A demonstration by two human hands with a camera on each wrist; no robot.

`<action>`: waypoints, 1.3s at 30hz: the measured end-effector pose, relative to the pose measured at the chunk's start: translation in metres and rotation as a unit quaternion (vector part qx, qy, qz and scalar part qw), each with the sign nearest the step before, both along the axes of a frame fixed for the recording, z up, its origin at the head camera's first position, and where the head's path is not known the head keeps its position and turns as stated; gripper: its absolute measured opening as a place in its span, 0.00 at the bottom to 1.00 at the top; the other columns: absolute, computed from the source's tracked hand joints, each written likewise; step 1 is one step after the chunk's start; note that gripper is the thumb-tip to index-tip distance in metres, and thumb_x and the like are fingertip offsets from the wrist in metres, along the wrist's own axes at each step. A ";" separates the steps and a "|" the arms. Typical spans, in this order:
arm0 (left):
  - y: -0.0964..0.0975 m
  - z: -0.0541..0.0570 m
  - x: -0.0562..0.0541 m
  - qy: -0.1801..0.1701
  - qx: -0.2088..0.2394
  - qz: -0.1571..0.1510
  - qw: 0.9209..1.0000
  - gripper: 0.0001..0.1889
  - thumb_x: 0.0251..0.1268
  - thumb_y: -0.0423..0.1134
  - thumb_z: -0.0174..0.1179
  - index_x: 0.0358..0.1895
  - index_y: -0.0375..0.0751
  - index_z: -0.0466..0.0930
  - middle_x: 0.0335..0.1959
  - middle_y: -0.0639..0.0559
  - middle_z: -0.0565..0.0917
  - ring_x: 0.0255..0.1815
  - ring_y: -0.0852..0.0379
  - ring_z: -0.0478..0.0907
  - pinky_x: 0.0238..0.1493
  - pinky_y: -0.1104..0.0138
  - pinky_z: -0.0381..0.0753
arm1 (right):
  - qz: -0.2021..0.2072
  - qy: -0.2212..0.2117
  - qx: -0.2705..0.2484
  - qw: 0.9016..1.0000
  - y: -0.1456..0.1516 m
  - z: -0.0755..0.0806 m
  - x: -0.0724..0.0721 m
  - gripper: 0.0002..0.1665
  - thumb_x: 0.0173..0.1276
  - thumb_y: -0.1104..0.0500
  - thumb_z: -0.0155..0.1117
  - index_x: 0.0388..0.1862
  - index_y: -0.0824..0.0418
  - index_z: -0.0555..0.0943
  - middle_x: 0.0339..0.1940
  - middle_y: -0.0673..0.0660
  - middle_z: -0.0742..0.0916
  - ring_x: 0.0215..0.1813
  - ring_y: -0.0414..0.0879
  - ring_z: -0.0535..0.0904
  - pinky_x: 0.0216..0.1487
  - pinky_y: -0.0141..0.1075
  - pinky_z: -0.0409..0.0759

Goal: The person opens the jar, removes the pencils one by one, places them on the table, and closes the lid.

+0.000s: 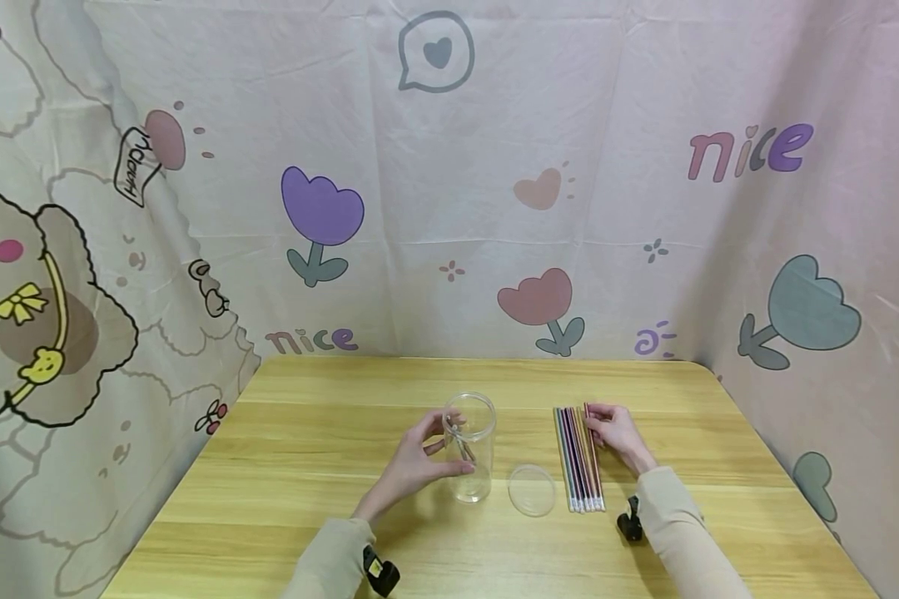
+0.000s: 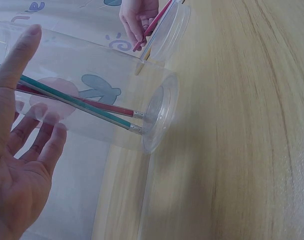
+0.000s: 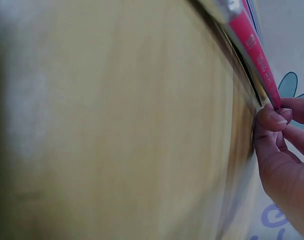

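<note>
On the table, my left hand holds a clear plastic jar round its side, thumb in front and fingers behind. The jar stands upright with its mouth uncovered. Two pencils, a green one and a dark red one, lean inside it, ferrule ends down in the left wrist view. My right hand pinches a pinkish-red pencil between thumb and fingers, near its far end. That pencil lies along the right edge of a row of coloured pencils.
A round clear lid lies flat between the jar and the pencil row. Wood-grain table extends all around. Patterned cloth hangs behind the table's far edge and at both sides.
</note>
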State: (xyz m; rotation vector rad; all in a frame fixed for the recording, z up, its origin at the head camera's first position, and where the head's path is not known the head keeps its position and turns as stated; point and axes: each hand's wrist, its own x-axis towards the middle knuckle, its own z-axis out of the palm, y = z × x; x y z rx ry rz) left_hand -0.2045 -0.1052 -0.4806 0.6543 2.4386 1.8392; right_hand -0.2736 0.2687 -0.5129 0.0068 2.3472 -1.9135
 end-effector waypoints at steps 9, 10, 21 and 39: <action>0.000 0.000 0.000 0.000 0.001 0.001 1.000 0.39 0.46 0.41 0.81 0.65 0.55 0.72 0.64 0.51 0.80 0.65 0.49 0.76 0.69 0.54 0.80 | -0.018 0.002 0.050 0.999 -0.003 0.002 0.002 0.29 0.70 0.73 0.56 0.67 0.84 0.65 0.35 0.54 0.81 0.19 0.33 0.68 0.19 0.23 0.70; 0.000 0.000 0.000 0.000 0.000 0.002 1.000 0.39 0.46 0.41 0.81 0.65 0.55 0.72 0.64 0.52 0.80 0.65 0.49 0.76 0.69 0.54 0.79 | -0.018 0.002 0.058 0.998 -0.003 0.002 0.002 0.29 0.69 0.73 0.56 0.67 0.84 0.65 0.35 0.54 0.81 0.19 0.34 0.68 0.19 0.23 0.70; 0.000 -0.001 -0.001 0.001 -0.001 -0.001 1.000 0.40 0.46 0.41 0.81 0.66 0.55 0.72 0.64 0.51 0.80 0.66 0.49 0.76 0.69 0.55 0.80 | -0.037 0.024 0.153 0.987 -0.006 -0.003 -0.001 0.28 0.64 0.73 0.57 0.64 0.81 0.72 0.37 0.60 0.82 0.21 0.35 0.71 0.21 0.23 0.73; 0.000 0.000 0.000 -0.006 0.001 -0.003 1.000 0.43 0.47 0.42 0.81 0.69 0.43 0.70 0.64 0.52 0.80 0.66 0.48 0.76 0.69 0.55 0.79 | -0.043 0.053 0.231 0.971 -0.007 -0.002 -0.003 0.27 0.61 0.70 0.61 0.60 0.79 0.76 0.40 0.67 0.86 0.38 0.46 0.79 0.32 0.25 0.76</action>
